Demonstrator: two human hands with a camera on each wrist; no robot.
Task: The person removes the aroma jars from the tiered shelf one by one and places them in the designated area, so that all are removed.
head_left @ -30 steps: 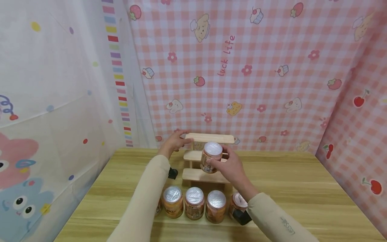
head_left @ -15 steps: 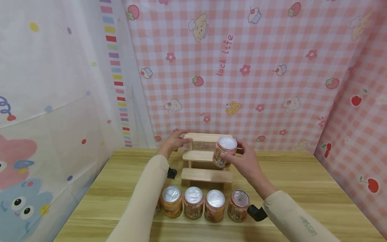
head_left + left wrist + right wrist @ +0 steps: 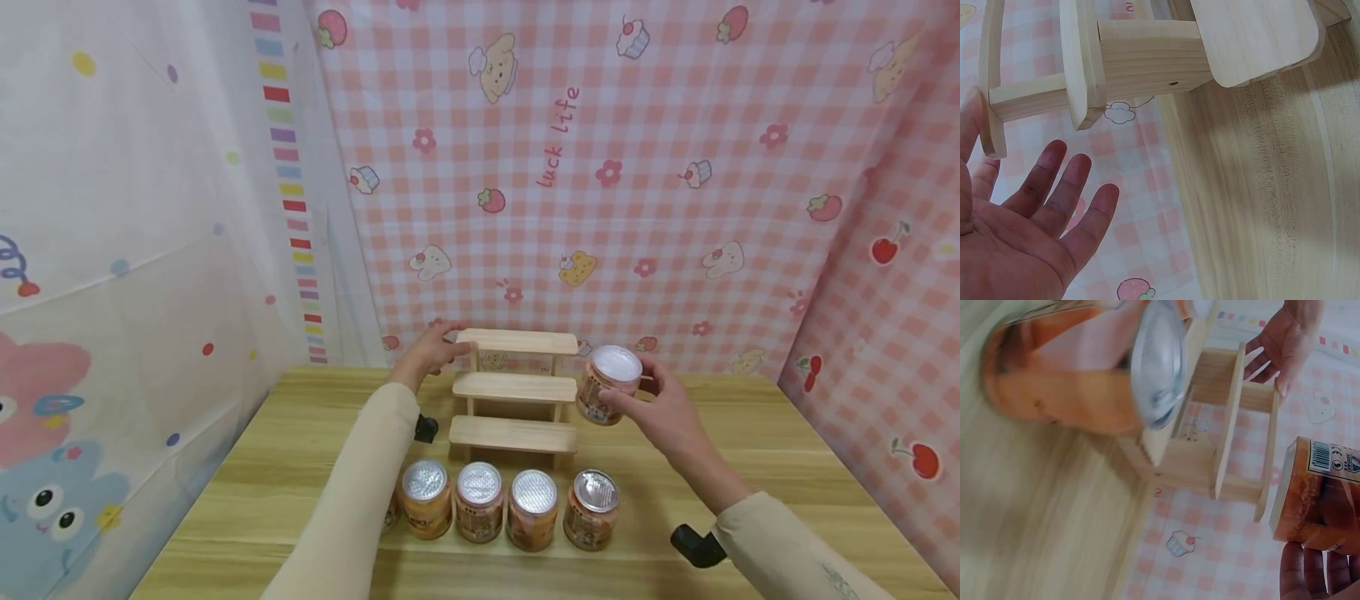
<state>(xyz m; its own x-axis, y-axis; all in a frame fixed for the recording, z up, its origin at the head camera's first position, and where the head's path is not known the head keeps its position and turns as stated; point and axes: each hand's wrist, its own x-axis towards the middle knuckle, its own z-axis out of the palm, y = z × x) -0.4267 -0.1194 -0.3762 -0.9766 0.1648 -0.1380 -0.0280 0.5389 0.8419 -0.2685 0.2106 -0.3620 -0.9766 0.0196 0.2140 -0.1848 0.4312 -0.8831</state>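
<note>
A small three-tier wooden shelf [image 3: 513, 387] stands on the table. My left hand [image 3: 431, 354] pinches the left end of its top board between thumb and index finger; the other fingers spread free, as the left wrist view shows. My right hand [image 3: 663, 408] grips a can [image 3: 602, 398] with an orange label and silver lid, held up just right of the shelf. In the right wrist view the held can [image 3: 1322, 494] shows a barcode, with fingers [image 3: 1294, 565] curled against its side. No cans stand on the tiers.
Several similar cans [image 3: 480, 510] stand in a row in front of the shelf; one at the left is partly hidden by my left sleeve [image 3: 352, 483]. A checked cloth [image 3: 607, 225] hangs behind the wooden table [image 3: 750, 467].
My right hand has carried the can rightward, from in front of the shelf to beside its right end. The left hand stays at the top board.
</note>
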